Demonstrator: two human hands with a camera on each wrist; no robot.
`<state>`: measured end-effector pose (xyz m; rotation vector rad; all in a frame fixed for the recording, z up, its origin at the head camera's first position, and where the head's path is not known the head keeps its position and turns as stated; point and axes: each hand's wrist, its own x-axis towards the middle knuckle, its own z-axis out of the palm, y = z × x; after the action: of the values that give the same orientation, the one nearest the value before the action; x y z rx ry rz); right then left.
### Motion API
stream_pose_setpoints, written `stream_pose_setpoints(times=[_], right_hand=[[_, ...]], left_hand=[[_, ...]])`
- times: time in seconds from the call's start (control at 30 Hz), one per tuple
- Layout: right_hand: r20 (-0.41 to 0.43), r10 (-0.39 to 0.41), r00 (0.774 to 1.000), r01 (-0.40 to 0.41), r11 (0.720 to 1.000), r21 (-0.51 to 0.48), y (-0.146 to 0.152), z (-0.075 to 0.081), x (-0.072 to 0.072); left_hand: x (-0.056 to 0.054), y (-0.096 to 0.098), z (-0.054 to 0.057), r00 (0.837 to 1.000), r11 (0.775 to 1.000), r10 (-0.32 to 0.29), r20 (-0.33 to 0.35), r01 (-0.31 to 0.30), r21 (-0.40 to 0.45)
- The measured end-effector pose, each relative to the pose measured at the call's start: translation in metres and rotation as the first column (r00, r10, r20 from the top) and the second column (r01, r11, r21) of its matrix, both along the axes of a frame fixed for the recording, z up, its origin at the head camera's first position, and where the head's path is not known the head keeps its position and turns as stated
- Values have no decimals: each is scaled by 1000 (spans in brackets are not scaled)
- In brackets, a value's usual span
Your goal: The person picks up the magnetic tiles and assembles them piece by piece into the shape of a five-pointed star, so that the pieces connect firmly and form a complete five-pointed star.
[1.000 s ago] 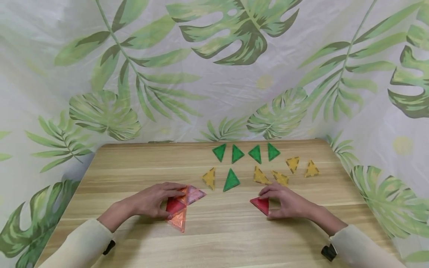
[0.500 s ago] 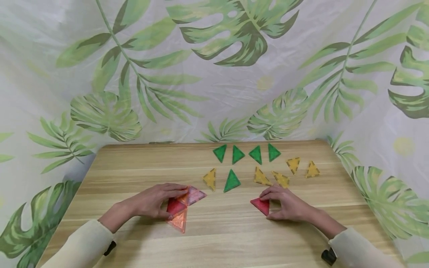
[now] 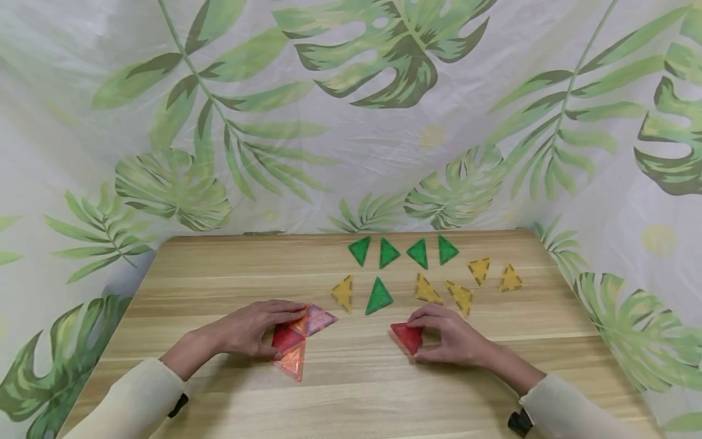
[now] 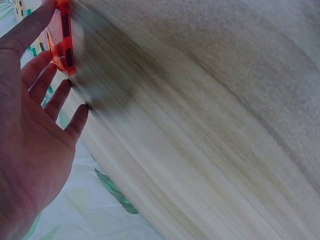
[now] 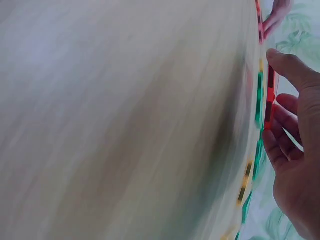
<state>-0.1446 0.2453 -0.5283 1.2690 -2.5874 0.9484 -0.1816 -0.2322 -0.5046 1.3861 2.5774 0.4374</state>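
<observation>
On the left of the table, my left hand (image 3: 255,329) grips a flat group of joined triangular magnetic tiles, thumb at the near side and fingers at the far side. The group has a red tile (image 3: 286,338), an orange tile (image 3: 292,361) nearer me and a pinkish-purple tile (image 3: 319,320) pointing right. More orange shows beneath the fingertips. In the left wrist view an orange tile edge (image 4: 66,37) stands by the thumb and fingers. My right hand (image 3: 452,335) pinches a separate red triangular magnetic tile (image 3: 408,336) between thumb and fingers, seemingly just off the table.
Several green triangular tiles line the table's back, one (image 3: 359,250) at the row's left end. Another green tile (image 3: 379,297) lies nearer. Several yellow triangular tiles are scattered, one (image 3: 343,294) between the hands and one (image 3: 459,297) just beyond the right hand. A leaf-patterned cloth (image 3: 351,152) hangs behind.
My right hand has moved left with its red tile, toward the joined group, and uncovered a yellow tile behind it. My left hand and its group have stayed put.
</observation>
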Motion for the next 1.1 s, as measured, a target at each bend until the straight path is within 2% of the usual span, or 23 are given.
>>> stream_pose_setpoints(times=[0.3,0.47,0.8,1.1], right_hand=[[-40,72,997,-75,995,-72,-41,1,2],[-12,76,997,-77,993,-94,-66,5,3],[22,14,1000,-14,1000,2,-110,7,8],[41,-24,999,22,998,51,-144,8,12]], left_hand=[[-1,-2,-3,1000,1000,-7,3,7,16],[-2,-3,-2,1000,1000,-10,1,10,19],[-4,0,0,1000,1000,3,19,-2,-8],[-4,-1,-1,1000,1000,-13,-2,13,3]])
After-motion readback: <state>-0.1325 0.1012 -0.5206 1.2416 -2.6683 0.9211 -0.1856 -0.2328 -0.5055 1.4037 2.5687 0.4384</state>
